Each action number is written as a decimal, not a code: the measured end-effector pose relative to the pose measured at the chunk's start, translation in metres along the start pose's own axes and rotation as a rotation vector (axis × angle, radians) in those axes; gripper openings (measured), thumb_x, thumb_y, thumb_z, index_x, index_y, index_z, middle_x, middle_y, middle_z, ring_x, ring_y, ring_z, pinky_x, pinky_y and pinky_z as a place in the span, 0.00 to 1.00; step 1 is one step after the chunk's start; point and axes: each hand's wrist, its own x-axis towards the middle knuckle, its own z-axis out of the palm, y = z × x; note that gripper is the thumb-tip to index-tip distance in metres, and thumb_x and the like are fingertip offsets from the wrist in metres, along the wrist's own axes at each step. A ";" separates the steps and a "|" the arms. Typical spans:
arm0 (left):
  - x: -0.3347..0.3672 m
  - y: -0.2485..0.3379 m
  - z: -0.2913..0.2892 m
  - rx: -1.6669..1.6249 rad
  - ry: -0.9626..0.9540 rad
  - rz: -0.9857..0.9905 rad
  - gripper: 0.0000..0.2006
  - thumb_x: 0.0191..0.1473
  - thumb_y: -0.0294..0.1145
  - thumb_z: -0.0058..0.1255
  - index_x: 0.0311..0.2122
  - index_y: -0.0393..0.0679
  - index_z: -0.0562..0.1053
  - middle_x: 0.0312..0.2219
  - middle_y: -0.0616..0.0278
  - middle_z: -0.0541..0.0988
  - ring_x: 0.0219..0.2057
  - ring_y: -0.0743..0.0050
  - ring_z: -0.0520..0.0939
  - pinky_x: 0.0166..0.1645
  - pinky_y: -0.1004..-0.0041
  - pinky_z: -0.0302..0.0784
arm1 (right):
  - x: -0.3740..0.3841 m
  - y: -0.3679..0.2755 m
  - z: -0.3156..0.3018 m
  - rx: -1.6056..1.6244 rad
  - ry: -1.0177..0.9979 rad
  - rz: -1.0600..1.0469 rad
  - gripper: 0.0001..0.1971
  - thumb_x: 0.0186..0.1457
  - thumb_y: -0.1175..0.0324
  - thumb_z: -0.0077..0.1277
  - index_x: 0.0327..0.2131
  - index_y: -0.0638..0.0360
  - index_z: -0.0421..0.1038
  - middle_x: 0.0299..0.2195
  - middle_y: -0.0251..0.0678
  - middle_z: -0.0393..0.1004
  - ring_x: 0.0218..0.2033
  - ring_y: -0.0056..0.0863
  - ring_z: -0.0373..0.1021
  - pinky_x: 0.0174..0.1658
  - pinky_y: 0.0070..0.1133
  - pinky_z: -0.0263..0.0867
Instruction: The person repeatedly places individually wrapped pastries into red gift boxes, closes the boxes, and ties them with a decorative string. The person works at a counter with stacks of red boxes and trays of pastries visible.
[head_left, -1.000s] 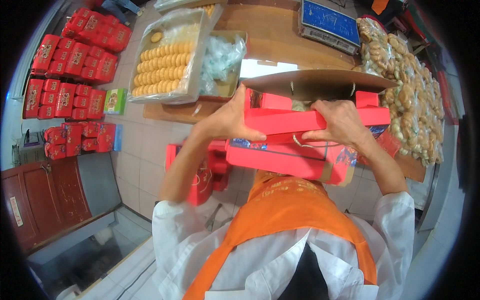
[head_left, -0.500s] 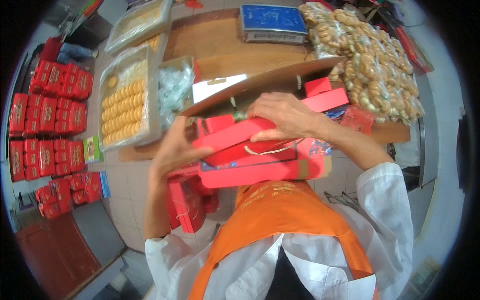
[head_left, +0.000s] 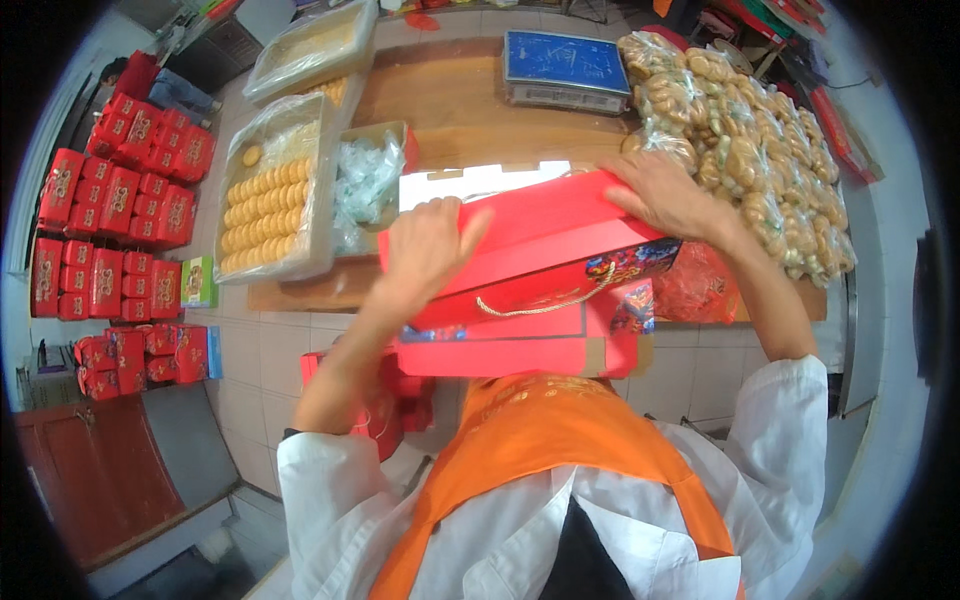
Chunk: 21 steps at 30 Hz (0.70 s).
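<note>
A red gift box with a gold cord handle and colourful printed patches lies in front of me at the table's near edge, its top flap folded over. My left hand rests on the left end of the flap, fingers stretched toward the far edge and thumb spread apart. At the far right corner my right hand holds the flap, thumb on top and fingers along the edge. Below the box, against my orange apron, is another flat red carton with a bare brown corner. The box's contents are hidden.
Plastic-lined trays of round pastries stand left, beside a carton of clear wrappers. A white box lies behind the gift box, a blue-topped scale farther back. Bagged pastries are heaped right. Red gift boxes stand stacked left.
The raised flap has come down over the open box, hiding the inside. My left hand has moved up onto its left end; my right hand has shifted right to the far corner.
</note>
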 end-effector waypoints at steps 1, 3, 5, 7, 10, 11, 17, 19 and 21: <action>-0.008 -0.001 0.006 0.019 0.109 0.080 0.25 0.50 0.53 0.43 0.33 0.35 0.71 0.26 0.45 0.75 0.27 0.46 0.76 0.35 0.58 0.70 | -0.005 -0.005 -0.003 -0.143 -0.018 -0.033 0.28 0.55 0.49 0.37 0.48 0.65 0.60 0.41 0.48 0.67 0.44 0.43 0.62 0.51 0.32 0.53; -0.012 -0.007 0.008 0.070 0.176 0.194 0.26 0.46 0.54 0.48 0.35 0.36 0.70 0.25 0.47 0.75 0.26 0.48 0.76 0.33 0.59 0.71 | -0.007 0.004 0.004 -0.149 0.059 -0.123 0.29 0.53 0.48 0.40 0.47 0.66 0.60 0.39 0.48 0.67 0.43 0.45 0.62 0.50 0.34 0.54; -0.008 -0.009 -0.002 0.120 0.089 0.263 0.27 0.43 0.55 0.52 0.37 0.37 0.69 0.24 0.48 0.75 0.26 0.50 0.76 0.32 0.60 0.71 | -0.004 0.010 0.001 -0.133 0.060 -0.177 0.31 0.51 0.47 0.43 0.47 0.66 0.60 0.38 0.49 0.66 0.40 0.45 0.63 0.46 0.33 0.57; -0.005 -0.012 -0.001 0.143 0.065 0.279 0.29 0.41 0.58 0.52 0.36 0.37 0.68 0.24 0.50 0.74 0.26 0.50 0.76 0.29 0.61 0.71 | -0.001 0.015 0.000 -0.128 0.054 -0.205 0.31 0.49 0.46 0.45 0.46 0.66 0.61 0.37 0.49 0.65 0.38 0.44 0.63 0.43 0.32 0.60; 0.004 -0.014 -0.004 0.176 0.018 0.278 0.28 0.42 0.57 0.52 0.34 0.38 0.68 0.23 0.50 0.74 0.26 0.50 0.76 0.28 0.61 0.71 | 0.006 0.018 -0.001 -0.136 -0.004 -0.155 0.31 0.48 0.46 0.45 0.45 0.65 0.62 0.36 0.49 0.65 0.37 0.44 0.64 0.40 0.31 0.61; 0.008 -0.018 -0.004 0.191 -0.020 0.260 0.27 0.42 0.57 0.52 0.33 0.38 0.67 0.24 0.50 0.74 0.26 0.50 0.76 0.28 0.61 0.71 | 0.010 0.017 -0.002 -0.137 -0.051 -0.106 0.30 0.49 0.46 0.45 0.45 0.64 0.63 0.36 0.48 0.65 0.37 0.44 0.64 0.40 0.31 0.61; -0.008 -0.017 -0.007 0.116 -0.046 0.275 0.33 0.39 0.52 0.56 0.45 0.36 0.64 0.35 0.47 0.72 0.39 0.51 0.72 0.41 0.61 0.68 | 0.005 0.010 0.000 -0.068 -0.050 -0.116 0.26 0.52 0.50 0.42 0.49 0.58 0.61 0.41 0.43 0.66 0.41 0.41 0.63 0.43 0.32 0.60; -0.023 -0.011 -0.008 0.090 0.047 0.356 0.39 0.35 0.49 0.59 0.50 0.34 0.60 0.40 0.47 0.69 0.43 0.51 0.70 0.45 0.61 0.65 | 0.001 0.010 0.006 -0.098 -0.043 -0.148 0.28 0.53 0.50 0.41 0.52 0.57 0.58 0.44 0.41 0.65 0.43 0.39 0.62 0.45 0.32 0.58; -0.034 0.004 -0.018 0.055 0.092 0.404 0.46 0.30 0.45 0.63 0.54 0.32 0.56 0.43 0.47 0.67 0.46 0.51 0.67 0.50 0.61 0.62 | -0.002 0.007 0.006 -0.168 -0.078 -0.171 0.31 0.52 0.48 0.41 0.54 0.58 0.55 0.48 0.42 0.62 0.46 0.40 0.60 0.48 0.33 0.56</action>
